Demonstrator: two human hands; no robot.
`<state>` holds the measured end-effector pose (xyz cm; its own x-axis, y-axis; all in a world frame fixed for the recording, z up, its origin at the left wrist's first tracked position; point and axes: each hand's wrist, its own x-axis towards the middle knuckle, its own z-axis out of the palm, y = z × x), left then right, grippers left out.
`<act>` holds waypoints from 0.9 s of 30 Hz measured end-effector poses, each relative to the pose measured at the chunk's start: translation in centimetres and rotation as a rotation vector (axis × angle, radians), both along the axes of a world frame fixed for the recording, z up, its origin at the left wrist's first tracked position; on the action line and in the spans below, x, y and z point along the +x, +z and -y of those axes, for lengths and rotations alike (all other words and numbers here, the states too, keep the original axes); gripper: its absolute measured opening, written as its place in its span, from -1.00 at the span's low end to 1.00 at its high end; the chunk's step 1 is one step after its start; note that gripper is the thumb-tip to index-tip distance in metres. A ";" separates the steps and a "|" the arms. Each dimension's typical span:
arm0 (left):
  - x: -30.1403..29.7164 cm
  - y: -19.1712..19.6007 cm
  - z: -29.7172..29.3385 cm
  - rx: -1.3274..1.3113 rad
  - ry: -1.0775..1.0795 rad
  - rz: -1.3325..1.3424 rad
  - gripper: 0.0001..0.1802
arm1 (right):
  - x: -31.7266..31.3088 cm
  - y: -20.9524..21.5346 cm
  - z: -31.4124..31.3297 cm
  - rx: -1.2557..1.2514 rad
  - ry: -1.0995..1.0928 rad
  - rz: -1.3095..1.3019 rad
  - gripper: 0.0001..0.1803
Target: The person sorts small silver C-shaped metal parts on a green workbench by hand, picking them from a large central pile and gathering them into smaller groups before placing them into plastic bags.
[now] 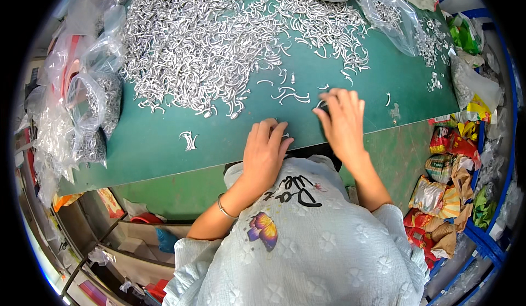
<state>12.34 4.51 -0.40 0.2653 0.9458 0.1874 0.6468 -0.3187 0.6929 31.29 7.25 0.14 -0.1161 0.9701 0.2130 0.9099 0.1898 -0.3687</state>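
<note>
Small curved silver metal pieces [192,43] lie in a large heap on the green table [148,152]. My left hand [263,148] is at the table's near edge, its fingers bent toward the thumb around a small curved metal piece [285,136], of which only a bit shows. To its right, my right hand [344,120] reaches over the tabletop with thumb and fingers apart; its fingertips are slightly blurred, beside a loose piece [322,103]. A few more loose pieces [291,94] lie between the heap and my hands. Several pieces sit together in a small group [188,141] on the left.
Clear plastic bags [90,106] with metal pieces hang or stand along the table's left edge. Another clear bag [386,18] lies at the far right, near a smaller scatter of pieces [432,41]. Colourful packages [438,196] fill a blue-framed shelf [485,245] at right.
</note>
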 end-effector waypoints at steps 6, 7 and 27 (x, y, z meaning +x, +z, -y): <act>-1.5 -0.9 -0.3 0.041 0.039 0.002 -0.72 | -2.5 -0.4 1.2 0.056 0.230 -0.100 -0.65; -1.6 -0.8 -0.3 0.035 0.046 0.004 -0.71 | -2.6 -0.4 1.6 0.033 0.257 -0.126 -0.65; -1.2 -0.5 0.0 0.025 -0.012 -0.003 -0.76 | 3.2 -0.1 2.1 0.132 -0.163 0.017 -0.89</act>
